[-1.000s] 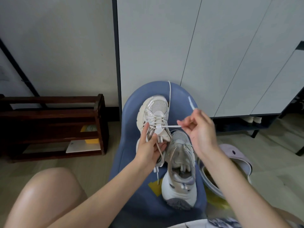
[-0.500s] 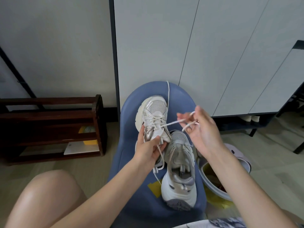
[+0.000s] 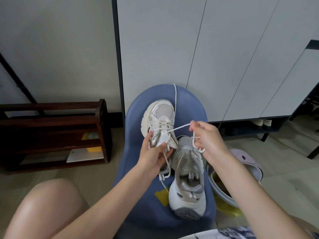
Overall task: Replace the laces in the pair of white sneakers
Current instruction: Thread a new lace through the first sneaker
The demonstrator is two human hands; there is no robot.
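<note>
Two white sneakers lie on a blue chair seat (image 3: 193, 107). The far sneaker (image 3: 161, 118) points away from me, and my left hand (image 3: 153, 156) grips its tongue and collar. A white lace (image 3: 177, 128) runs taut from its eyelets to my right hand (image 3: 207, 140), which pinches it and has loops of it wound round the fingers. The other end of the lace (image 3: 175, 95) trails over the chair's far edge. The near sneaker (image 3: 188, 175) lies heel toward me with no lace visible.
A dark wooden rack (image 3: 57, 133) stands on the floor at the left, with a yellow object on its shelf. White cabinet doors (image 3: 207, 57) rise behind the chair. A lilac and grey bin (image 3: 246, 163) sits right of the chair. My bare knee (image 3: 48, 207) is at lower left.
My right hand has gathered the lace end into loops around its fingers and dropped slightly toward the near sneaker. The left hand still holds the far sneaker in place.
</note>
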